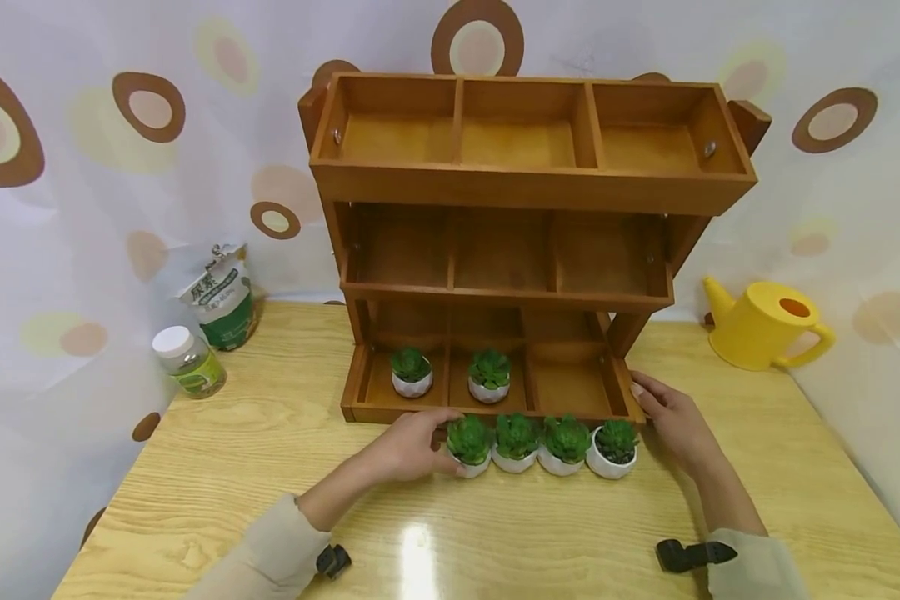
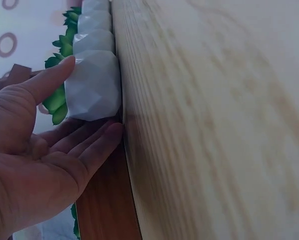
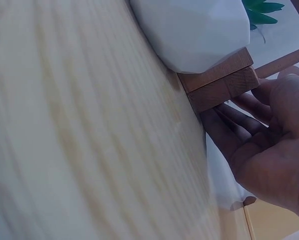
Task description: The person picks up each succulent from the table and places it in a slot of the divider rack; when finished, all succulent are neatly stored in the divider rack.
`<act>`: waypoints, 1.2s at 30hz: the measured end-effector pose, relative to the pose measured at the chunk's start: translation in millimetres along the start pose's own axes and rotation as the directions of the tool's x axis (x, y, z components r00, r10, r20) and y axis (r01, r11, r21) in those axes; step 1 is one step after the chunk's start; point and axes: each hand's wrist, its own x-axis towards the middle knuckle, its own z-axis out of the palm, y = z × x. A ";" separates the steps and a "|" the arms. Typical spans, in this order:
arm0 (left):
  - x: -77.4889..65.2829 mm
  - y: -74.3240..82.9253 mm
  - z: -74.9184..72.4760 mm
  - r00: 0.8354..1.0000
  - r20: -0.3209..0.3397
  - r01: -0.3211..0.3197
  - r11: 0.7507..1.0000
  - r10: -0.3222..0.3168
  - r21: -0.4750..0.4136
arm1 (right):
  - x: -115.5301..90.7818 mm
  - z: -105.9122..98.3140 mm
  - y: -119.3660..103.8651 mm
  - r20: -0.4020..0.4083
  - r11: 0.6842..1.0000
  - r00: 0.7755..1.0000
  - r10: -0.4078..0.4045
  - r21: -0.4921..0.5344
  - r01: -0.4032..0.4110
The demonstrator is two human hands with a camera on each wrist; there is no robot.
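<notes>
In the head view a row of several white faceted pots with green succulents stands before a brown wooden shelf (image 1: 532, 192). My left hand (image 1: 408, 446) holds the leftmost potted succulent (image 1: 471, 450). In the left wrist view its thumb (image 2: 57, 77) touches one side of that white pot (image 2: 94, 85), and the other fingers reach behind it. My right hand (image 1: 675, 421) touches the right end of the shelf's bottom tier; in the right wrist view its extended fingers (image 3: 227, 135) lie against the wood (image 3: 222, 90). The rightmost potted succulent (image 1: 612, 450) is just left of this hand.
Two more succulents (image 1: 411, 372) (image 1: 489, 375) sit in the bottom tier's left and middle compartments. A lidded jar (image 1: 191, 362) and a green-white pouch (image 1: 225, 300) stand at left. On the right is a yellow watering can (image 1: 765, 325). The wooden table (image 1: 270, 400) lies beneath.
</notes>
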 end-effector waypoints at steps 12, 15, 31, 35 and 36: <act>3.1 3.1 4.8 0.999 0.026 -0.024 0.996 0.021 0.086 | -1.4 -0.9 4.0 0.001 1.000 1.000 0.003 0.008 -0.003; 2.9 2.9 4.2 0.999 0.022 -0.040 0.995 0.038 0.089 | -1.6 0.0 5.2 0.010 1.000 1.000 0.018 0.026 -0.018; -9.7 14.0 -13.9 0.995 -0.066 -0.066 0.997 0.068 0.037 | -0.3 2.1 3.7 0.028 0.999 0.999 0.018 0.051 -0.019; -10.2 22.2 -21.2 0.990 -0.101 -0.100 0.995 0.102 0.024 | -0.4 2.2 1.8 0.013 0.999 1.000 0.004 0.043 -0.005; -10.2 24.1 -22.8 0.989 -0.109 -0.104 0.995 0.104 0.010 | 0.0 2.3 0.8 0.009 0.999 1.000 -0.001 0.039 0.001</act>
